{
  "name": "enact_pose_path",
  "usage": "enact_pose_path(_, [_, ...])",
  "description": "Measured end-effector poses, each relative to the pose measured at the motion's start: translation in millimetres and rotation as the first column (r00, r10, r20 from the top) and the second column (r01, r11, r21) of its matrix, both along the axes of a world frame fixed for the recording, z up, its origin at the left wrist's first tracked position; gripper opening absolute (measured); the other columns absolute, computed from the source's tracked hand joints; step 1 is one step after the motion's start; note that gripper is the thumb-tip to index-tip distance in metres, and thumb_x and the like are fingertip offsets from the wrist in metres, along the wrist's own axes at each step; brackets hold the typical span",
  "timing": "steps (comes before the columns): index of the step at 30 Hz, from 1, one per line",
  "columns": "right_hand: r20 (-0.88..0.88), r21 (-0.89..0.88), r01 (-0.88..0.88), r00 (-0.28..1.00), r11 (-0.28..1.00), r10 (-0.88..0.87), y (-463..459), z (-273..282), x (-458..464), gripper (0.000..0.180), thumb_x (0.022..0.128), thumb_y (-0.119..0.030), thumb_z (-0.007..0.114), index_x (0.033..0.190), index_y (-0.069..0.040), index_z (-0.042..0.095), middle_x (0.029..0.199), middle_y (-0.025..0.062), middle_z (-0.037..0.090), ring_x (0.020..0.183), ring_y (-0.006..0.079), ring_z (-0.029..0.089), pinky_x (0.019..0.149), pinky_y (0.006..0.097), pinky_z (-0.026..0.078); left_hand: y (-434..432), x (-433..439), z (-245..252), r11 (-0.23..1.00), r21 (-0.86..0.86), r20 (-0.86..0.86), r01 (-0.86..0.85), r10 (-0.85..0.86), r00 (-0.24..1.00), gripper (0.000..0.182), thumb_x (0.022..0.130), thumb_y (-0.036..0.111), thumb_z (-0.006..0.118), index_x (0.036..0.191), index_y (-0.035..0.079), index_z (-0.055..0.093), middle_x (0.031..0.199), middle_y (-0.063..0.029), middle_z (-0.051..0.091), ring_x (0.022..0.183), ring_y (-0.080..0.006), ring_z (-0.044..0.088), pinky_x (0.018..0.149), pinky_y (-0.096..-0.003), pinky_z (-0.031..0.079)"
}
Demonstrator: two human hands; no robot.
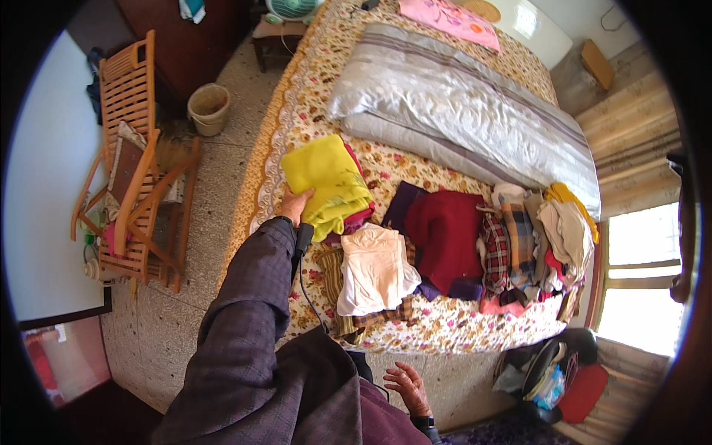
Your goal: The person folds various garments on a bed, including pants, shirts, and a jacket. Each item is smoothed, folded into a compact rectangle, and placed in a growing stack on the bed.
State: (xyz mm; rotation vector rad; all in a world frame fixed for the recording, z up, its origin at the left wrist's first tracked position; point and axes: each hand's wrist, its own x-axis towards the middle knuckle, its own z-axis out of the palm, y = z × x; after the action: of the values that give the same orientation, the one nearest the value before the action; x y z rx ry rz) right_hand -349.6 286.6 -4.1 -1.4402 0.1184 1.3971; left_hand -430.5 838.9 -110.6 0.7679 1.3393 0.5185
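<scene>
My left hand (296,204) rests at the left edge of a folded yellow-green garment (328,181), which lies on top of a red one on the bed; whether the fingers grip it I cannot tell. Below and right of that pile lie a folded cream garment (374,261) and a dark red garment (448,236). Further right are a red plaid garment (495,253), a blue and tan plaid one (518,236) and beige clothes (567,233). My right hand (408,386) hangs over the floor beside the bed, fingers apart, holding nothing.
A grey-white striped quilt (461,105) lies folded across the floral bedspread (311,283). To the left stand a wooden reclining chair (128,167) and a bin (209,108). Bags (548,384) sit by the curtain at the lower right. A fan (292,8) stands at the top.
</scene>
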Motion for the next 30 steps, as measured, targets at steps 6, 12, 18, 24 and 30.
enact_pose_path(6, [0.002,-0.137,0.08,0.997,0.987,-0.081,-9,3,-23,0.049,0.095,-0.026,0.062,0.134,0.0,0.047,0.117,0.0179,0.063,0.106,0.0278,0.064,0.086,0.0396,0.055,-27,0,-16,0.975,0.194,0.071,-0.111,0.099,0.993,0.066,0.083,0.026,0.077,0.133,0.001,0.041,0.12,-0.0139,0.06,0.103,-0.0243,0.06,0.085,-0.0345,0.051])
enact_pose_path(12, [0.015,-0.196,0.096,0.995,0.976,-0.095,-12,-3,-24,0.049,0.094,-0.025,0.063,0.134,0.0,0.048,0.118,0.0174,0.063,0.104,0.027,0.065,0.085,0.0381,0.056,-14,-18,-17,0.991,-0.058,0.374,0.12,-0.09,0.923,0.067,0.08,0.037,0.079,0.133,0.005,0.051,0.125,-0.0114,0.06,0.111,-0.0252,0.06,0.092,-0.0391,0.052])
enact_pose_path(18, [-0.015,-0.162,0.095,0.995,0.982,-0.099,-10,-6,-25,0.05,0.094,-0.026,0.063,0.134,0.0,0.048,0.118,0.0176,0.063,0.105,0.0263,0.065,0.086,0.0377,0.056,5,-4,2,0.966,0.165,0.29,0.197,-0.238,0.927,0.043,0.083,0.022,0.077,0.118,0.004,0.062,0.111,-0.0079,0.067,0.098,-0.0194,0.064,0.086,-0.0336,0.053])
enact_pose_path(24, [-0.014,-0.188,0.082,0.996,0.979,-0.086,-6,-7,-21,0.05,0.094,-0.027,0.064,0.133,0.0,0.049,0.118,0.0165,0.064,0.105,0.0249,0.065,0.086,0.0369,0.055,30,-5,-10,0.885,0.332,0.143,0.326,-0.388,0.91,0.042,0.084,0.021,0.076,0.119,0.003,0.061,0.108,-0.0075,0.067,0.096,-0.0169,0.064,0.085,-0.0318,0.053])
enact_pose_path(30, [-0.016,-0.197,0.041,0.999,0.979,-0.045,2,-19,-16,0.05,0.093,-0.028,0.065,0.132,-0.001,0.05,0.115,0.0141,0.065,0.101,0.0222,0.066,0.083,0.0345,0.056,50,-10,-48,0.985,0.054,0.274,0.166,-0.175,0.946,0.055,0.083,0.025,0.078,0.124,-0.002,0.054,0.111,-0.0136,0.065,0.097,-0.0228,0.065,0.084,-0.0335,0.055])
